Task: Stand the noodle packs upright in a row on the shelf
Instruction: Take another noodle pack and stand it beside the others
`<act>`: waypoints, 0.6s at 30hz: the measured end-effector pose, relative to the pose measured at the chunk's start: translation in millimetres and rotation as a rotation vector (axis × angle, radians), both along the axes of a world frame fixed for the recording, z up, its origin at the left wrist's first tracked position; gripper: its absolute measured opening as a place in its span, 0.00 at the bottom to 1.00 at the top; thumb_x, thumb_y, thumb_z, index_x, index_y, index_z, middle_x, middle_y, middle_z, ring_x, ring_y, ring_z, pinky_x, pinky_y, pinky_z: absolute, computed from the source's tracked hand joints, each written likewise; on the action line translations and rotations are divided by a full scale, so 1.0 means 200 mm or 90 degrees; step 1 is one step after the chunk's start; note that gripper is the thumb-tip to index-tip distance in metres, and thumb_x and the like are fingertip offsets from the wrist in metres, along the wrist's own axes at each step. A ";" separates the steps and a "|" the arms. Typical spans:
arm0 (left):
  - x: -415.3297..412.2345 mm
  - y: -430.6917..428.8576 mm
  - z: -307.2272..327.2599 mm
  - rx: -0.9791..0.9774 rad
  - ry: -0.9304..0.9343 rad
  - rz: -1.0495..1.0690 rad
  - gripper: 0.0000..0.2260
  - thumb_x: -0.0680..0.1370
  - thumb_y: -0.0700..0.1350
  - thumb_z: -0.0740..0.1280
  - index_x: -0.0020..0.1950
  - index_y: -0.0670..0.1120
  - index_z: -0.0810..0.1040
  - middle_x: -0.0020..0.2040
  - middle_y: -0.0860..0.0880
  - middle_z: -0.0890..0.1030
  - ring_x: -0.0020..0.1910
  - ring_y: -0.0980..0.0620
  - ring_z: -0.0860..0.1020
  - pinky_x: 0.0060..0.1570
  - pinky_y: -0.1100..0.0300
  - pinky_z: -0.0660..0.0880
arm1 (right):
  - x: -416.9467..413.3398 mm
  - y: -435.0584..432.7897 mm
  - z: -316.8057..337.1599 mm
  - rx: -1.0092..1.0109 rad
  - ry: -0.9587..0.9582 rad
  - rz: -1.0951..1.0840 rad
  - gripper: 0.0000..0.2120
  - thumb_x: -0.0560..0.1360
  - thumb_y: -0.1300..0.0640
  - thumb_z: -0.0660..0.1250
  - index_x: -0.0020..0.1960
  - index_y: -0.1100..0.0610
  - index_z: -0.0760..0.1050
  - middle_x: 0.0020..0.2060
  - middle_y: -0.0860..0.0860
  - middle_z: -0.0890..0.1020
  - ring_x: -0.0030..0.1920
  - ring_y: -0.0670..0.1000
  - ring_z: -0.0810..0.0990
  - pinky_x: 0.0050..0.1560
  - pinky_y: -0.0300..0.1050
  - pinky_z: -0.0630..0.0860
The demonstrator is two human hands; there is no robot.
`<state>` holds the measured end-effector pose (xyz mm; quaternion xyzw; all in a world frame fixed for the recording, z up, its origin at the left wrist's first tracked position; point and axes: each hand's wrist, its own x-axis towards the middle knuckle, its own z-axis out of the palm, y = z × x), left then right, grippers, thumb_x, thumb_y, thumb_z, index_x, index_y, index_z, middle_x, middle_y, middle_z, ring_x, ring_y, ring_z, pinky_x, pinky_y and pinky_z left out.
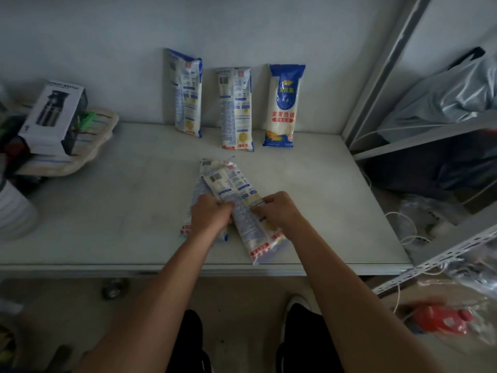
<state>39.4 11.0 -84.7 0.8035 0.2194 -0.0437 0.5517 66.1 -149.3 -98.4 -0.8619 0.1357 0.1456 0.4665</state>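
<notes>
Three noodle packs stand upright against the back wall of the white shelf (107,200): a left pack (187,94), a middle pack (236,109) and a right pack (283,105) with its blue front label showing. Two more packs lie flat near the shelf's front, overlapping. My left hand (211,215) grips the lower, left lying pack (200,184). My right hand (279,210) holds the upper lying pack (246,219), which slants toward the front edge.
A boxed appliance (52,117) rests on a beige tray (88,146) at the shelf's left. A white container (13,208) sits at the left edge. A metal rack (419,135) with bags stands to the right. Cables and a red item (441,321) lie on the floor.
</notes>
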 end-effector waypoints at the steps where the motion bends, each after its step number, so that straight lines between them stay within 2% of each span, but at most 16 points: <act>1: 0.00 0.00 0.01 -0.025 0.021 -0.011 0.03 0.73 0.45 0.71 0.42 0.46 0.80 0.38 0.44 0.85 0.34 0.47 0.83 0.34 0.59 0.78 | -0.01 -0.01 0.01 0.024 0.016 0.005 0.14 0.70 0.57 0.76 0.49 0.66 0.84 0.41 0.60 0.87 0.40 0.57 0.87 0.46 0.50 0.83; 3: 0.00 0.00 0.02 -0.078 0.054 -0.019 0.03 0.73 0.41 0.72 0.42 0.44 0.79 0.33 0.45 0.81 0.27 0.49 0.76 0.27 0.62 0.70 | -0.03 -0.03 0.04 0.088 0.044 0.008 0.12 0.71 0.61 0.76 0.50 0.69 0.83 0.35 0.58 0.85 0.30 0.50 0.85 0.33 0.41 0.82; 5: 0.02 0.00 0.04 -0.138 0.060 -0.010 0.04 0.72 0.38 0.73 0.42 0.43 0.79 0.30 0.46 0.77 0.24 0.51 0.72 0.25 0.63 0.66 | -0.04 -0.05 0.06 0.158 0.044 -0.001 0.12 0.71 0.65 0.76 0.52 0.69 0.83 0.35 0.57 0.85 0.26 0.47 0.83 0.28 0.36 0.78; 6: 0.02 0.00 0.05 -0.160 0.055 -0.008 0.04 0.72 0.38 0.73 0.41 0.43 0.79 0.29 0.46 0.76 0.24 0.51 0.71 0.24 0.63 0.65 | -0.04 -0.05 0.07 0.190 0.033 -0.013 0.13 0.70 0.66 0.76 0.53 0.69 0.83 0.38 0.58 0.85 0.29 0.48 0.84 0.29 0.37 0.80; 9: 0.04 0.00 0.09 -0.213 -0.021 -0.009 0.06 0.71 0.39 0.74 0.39 0.43 0.78 0.28 0.46 0.75 0.22 0.53 0.70 0.23 0.64 0.65 | -0.02 -0.06 0.13 0.248 -0.047 -0.044 0.14 0.69 0.68 0.76 0.54 0.67 0.84 0.48 0.61 0.87 0.40 0.55 0.86 0.43 0.46 0.84; 12: 0.05 -0.01 0.14 -0.293 -0.105 -0.031 0.07 0.73 0.40 0.73 0.41 0.45 0.76 0.25 0.49 0.75 0.22 0.53 0.71 0.24 0.64 0.63 | -0.01 -0.08 0.19 0.296 -0.155 -0.077 0.14 0.68 0.70 0.76 0.54 0.65 0.85 0.47 0.61 0.87 0.42 0.58 0.86 0.48 0.54 0.84; 13: 0.05 -0.01 0.16 -0.336 -0.115 -0.053 0.06 0.75 0.42 0.71 0.42 0.46 0.75 0.27 0.49 0.79 0.24 0.51 0.76 0.25 0.64 0.65 | -0.01 -0.08 0.21 0.297 -0.190 -0.087 0.14 0.68 0.70 0.76 0.53 0.64 0.85 0.47 0.61 0.87 0.41 0.57 0.86 0.47 0.54 0.84; 15: 0.05 -0.01 0.18 -0.452 -0.101 -0.109 0.01 0.79 0.44 0.65 0.49 0.47 0.76 0.42 0.43 0.87 0.38 0.43 0.86 0.28 0.62 0.74 | 0.00 -0.08 0.23 0.269 -0.264 -0.098 0.16 0.67 0.70 0.76 0.54 0.61 0.85 0.47 0.57 0.87 0.37 0.50 0.85 0.42 0.48 0.84; 16: 0.06 -0.01 0.18 -0.506 -0.081 -0.123 0.07 0.80 0.46 0.62 0.55 0.47 0.77 0.49 0.39 0.87 0.46 0.39 0.86 0.31 0.59 0.79 | 0.00 -0.09 0.22 0.254 -0.302 -0.102 0.17 0.67 0.70 0.76 0.55 0.61 0.85 0.48 0.55 0.86 0.34 0.44 0.82 0.39 0.43 0.82; 18: 0.07 0.02 0.17 -0.566 -0.034 -0.130 0.18 0.81 0.52 0.59 0.65 0.44 0.77 0.57 0.35 0.84 0.56 0.37 0.84 0.37 0.55 0.82 | 0.00 -0.09 0.21 0.256 -0.359 -0.106 0.18 0.66 0.71 0.77 0.56 0.62 0.85 0.47 0.55 0.84 0.29 0.39 0.75 0.35 0.36 0.75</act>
